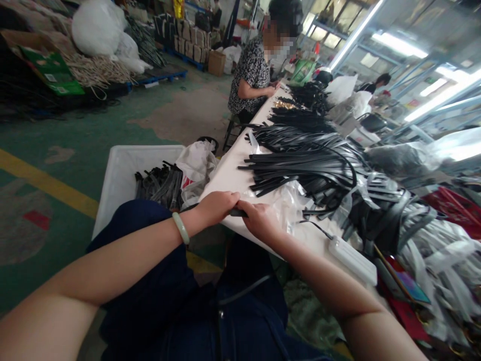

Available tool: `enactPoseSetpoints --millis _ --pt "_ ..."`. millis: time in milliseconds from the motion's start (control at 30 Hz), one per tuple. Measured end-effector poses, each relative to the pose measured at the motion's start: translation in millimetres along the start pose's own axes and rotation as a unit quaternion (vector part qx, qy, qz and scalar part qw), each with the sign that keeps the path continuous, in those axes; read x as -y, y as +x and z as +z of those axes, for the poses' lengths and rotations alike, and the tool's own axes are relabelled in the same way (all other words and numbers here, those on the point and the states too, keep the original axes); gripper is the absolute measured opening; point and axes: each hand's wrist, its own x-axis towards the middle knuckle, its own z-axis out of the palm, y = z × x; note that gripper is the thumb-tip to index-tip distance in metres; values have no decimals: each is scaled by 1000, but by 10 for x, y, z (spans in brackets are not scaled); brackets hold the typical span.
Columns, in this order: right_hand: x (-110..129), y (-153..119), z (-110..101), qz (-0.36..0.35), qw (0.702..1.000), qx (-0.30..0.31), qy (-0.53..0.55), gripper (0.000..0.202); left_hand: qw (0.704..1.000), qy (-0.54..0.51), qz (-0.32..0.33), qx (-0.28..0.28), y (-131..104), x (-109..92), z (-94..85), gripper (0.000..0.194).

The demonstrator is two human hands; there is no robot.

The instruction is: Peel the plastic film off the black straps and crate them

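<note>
At the near edge of the table, my left hand [217, 206] and my right hand [260, 219] meet, fingers closed around a black strap [238, 213]. Only a short dark piece of it shows by the fingers; the rest is hidden by my hands. A pale bangle [181, 228] circles my left wrist. Just beyond my hands, a bundle of black straps [296, 165] lies across the white tabletop [235, 163], with crumpled clear plastic [288, 203] next to it.
Left of the table stands a white bin [112, 175] holding dark straps [161, 185] and a white bag [197, 160]. A white power strip [352, 259] lies at the right. Farther along the table sits another person [250, 70]. Blue pallets [165, 76] hold stacked goods.
</note>
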Motion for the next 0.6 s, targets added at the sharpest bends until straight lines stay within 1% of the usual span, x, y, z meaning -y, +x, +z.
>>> enactPoseSetpoints --millis 67,100,133,167,200,233,300,367,400,433,467,500,533,567,600 --pt "77 46 14 -14 1000 23 -3 25 998 -57 32 5 14 22 26 12" --pt "81 77 1 -15 999 28 1 23 995 -89 44 2 20 54 27 18" --pt "57 111 -27 -12 1000 22 11 22 993 -114 43 -5 25 98 15 26" --pt "8 148 -69 -2 1000 2 29 23 991 -128 29 -10 26 154 -17 33" --pt "-63 184 -121 14 998 -30 54 25 991 -131 2 -6 21 221 -71 36" --pt "-146 221 -179 30 994 -68 86 25 992 -124 -30 5 7 295 -151 32" --pt "-315 297 -296 48 977 -127 165 27 992 -92 -89 21 -68 462 -382 21" --pt "-444 396 -386 45 950 -164 263 39 991 -56 -122 -6 -247 667 -673 25" --pt "-489 461 -415 41 932 -193 305 45 989 -36 -137 -32 -390 792 -814 27" --pt "-520 540 -433 42 911 -239 334 49 984 -13 -165 -63 -575 934 -934 27" --pt "-538 635 -437 48 889 -298 345 52 974 11 -209 -90 -804 1092 -1016 28" --pt "-540 745 -424 59 869 -352 342 53 958 36 -262 -113 -1076 1257 -1047 31" --pt "-522 867 -394 73 858 -383 336 54 924 71 -344 -150 -1385 1417 -1015 34" --pt "-478 999 -341 92 855 -379 342 55 884 95 -426 -166 -1721 1555 -915 38" --pt "-404 1137 -267 116 859 -332 372 55 860 89 -481 -145 -2069 1655 -746 41"
